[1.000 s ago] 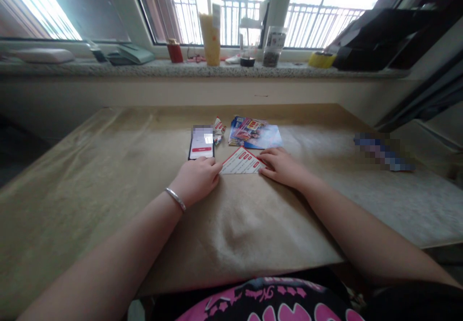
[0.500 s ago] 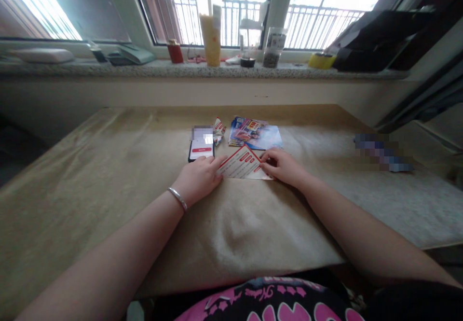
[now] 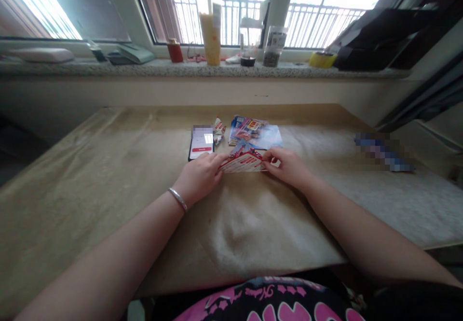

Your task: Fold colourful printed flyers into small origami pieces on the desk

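The paper (image 3: 243, 163) is white with red edging and red print. At ten o'clock from it, the phone (image 3: 201, 150) shows white with a red bar, rimmed in black; at one o'clock, the leaflets (image 3: 249, 130) mix blue, pink and yellow. The tablecloth (image 3: 231, 234) is tan. At six o'clock, the shirt (image 3: 260, 294) is black with pink stars and lettering.

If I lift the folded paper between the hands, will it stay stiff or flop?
The folded paper is probably light, as it looks thin. It likely bends easily, being creased already between the left hand and right hand. Its layers may part, as a colourful face shows beyond its red edge.
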Tool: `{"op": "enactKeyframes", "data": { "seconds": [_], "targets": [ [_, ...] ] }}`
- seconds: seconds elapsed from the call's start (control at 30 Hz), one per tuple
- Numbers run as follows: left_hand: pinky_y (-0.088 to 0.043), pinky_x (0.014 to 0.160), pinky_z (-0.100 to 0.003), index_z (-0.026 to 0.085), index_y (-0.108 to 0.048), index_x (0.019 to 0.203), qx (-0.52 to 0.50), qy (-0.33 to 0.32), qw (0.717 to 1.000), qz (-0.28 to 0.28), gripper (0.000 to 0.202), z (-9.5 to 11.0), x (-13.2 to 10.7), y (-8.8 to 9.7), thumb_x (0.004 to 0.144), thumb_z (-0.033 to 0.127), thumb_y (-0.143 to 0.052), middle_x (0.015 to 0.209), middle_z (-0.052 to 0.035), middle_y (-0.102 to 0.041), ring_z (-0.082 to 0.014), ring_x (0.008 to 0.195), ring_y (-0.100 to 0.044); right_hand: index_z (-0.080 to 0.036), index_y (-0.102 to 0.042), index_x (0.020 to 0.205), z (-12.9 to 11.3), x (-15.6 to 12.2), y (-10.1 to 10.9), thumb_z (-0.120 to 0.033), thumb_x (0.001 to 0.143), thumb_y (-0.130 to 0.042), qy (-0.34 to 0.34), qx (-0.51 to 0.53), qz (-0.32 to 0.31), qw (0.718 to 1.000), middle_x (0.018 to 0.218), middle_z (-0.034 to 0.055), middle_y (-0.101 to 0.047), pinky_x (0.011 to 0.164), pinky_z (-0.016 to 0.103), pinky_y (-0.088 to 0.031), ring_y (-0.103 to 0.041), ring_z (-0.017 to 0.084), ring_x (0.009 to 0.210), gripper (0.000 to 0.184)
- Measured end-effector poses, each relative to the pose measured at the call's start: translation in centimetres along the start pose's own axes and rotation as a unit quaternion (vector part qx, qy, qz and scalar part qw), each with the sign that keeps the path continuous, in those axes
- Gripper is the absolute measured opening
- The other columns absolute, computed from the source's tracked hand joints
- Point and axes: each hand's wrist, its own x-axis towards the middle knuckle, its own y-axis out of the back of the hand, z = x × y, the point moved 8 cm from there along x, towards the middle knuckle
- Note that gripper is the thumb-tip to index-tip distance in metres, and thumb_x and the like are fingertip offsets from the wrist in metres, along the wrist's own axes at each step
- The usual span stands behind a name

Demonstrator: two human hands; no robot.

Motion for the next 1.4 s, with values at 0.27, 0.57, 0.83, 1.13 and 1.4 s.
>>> {"op": "enactKeyframes", "data": {
  "seconds": [0.27,0.57,0.83,1.13,1.4],
  "targets": [
    [-0.048,0.068,-0.029,0.02,-0.058,0.106,0.066,-0.028,0.997,-0.015,0.023,0.6,0.0,0.1,0.086,0.022,-0.046,0.095,-0.0049,-0.067,-0.0202,0.084,-0.062,-0.021,-0.061,0.081,-1.0,-0.2,-0.2,-0.019,0.076,-0.055,0.037,0.007,-0.034,0.999,0.084,0.0022,-0.069,0.068,0.025,-0.046,-0.062,0.015,0.074,0.008],
    [-0.05,0.078,-0.03,0.026,-0.06,0.112,0.002,-0.114,0.993,-0.019,0.029,1.8,-0.4,-0.4,0.086,0.023,-0.048,0.109,-0.0008,-0.066,-0.0182,0.093,-0.062,-0.021,-0.058,0.073,-2.9,-0.6,-1.3,-0.015,0.073,-0.056,0.138,0.063,-0.148,0.977,0.094,0.0031,-0.07,0.078,0.028,-0.047,-0.063,0.016,0.085,0.007],
    [-0.049,0.087,-0.035,0.024,-0.062,0.116,-0.029,-0.164,0.986,-0.004,0.031,2.3,-0.4,-0.6,0.09,0.027,-0.046,0.116,-0.0043,-0.065,-0.0201,0.102,-0.059,-0.022,-0.06,0.074,-2.9,-0.7,-1.8,-0.013,0.073,-0.057,0.151,0.058,-0.169,0.972,0.097,0.0033,-0.069,0.083,0.03,-0.047,-0.062,0.016,0.091,0.009],
    [-0.04,0.092,-0.04,0.031,-0.061,0.117,-0.028,-0.169,0.984,-0.037,0.032,2.9,-0.6,-0.6,0.09,0.043,-0.049,0.122,-0.0048,-0.061,-0.023,0.109,-0.054,-0.022,-0.063,0.076,-3.3,-0.8,-2.0,-0.014,0.074,-0.057,0.168,0.053,-0.181,0.968,0.099,0.0035,-0.069,0.086,0.032,-0.046,-0.062,0.017,0.093,0.01],
    [-0.045,0.092,-0.034,0.024,-0.067,0.105,-0.101,-0.208,0.971,-0.051,0.025,3.5,-0.7,-0.6,0.088,0.033,-0.051,0.11,-0.0054,-0.065,-0.0187,0.102,-0.057,-0.02,-0.066,0.082,-2.4,-0.3,-2.4,-0.018,0.081,-0.054,0.106,0.015,-0.135,0.985,0.084,0.0043,-0.068,0.076,0.029,-0.047,-0.061,0.017,0.082,0.012]
  ]
}}
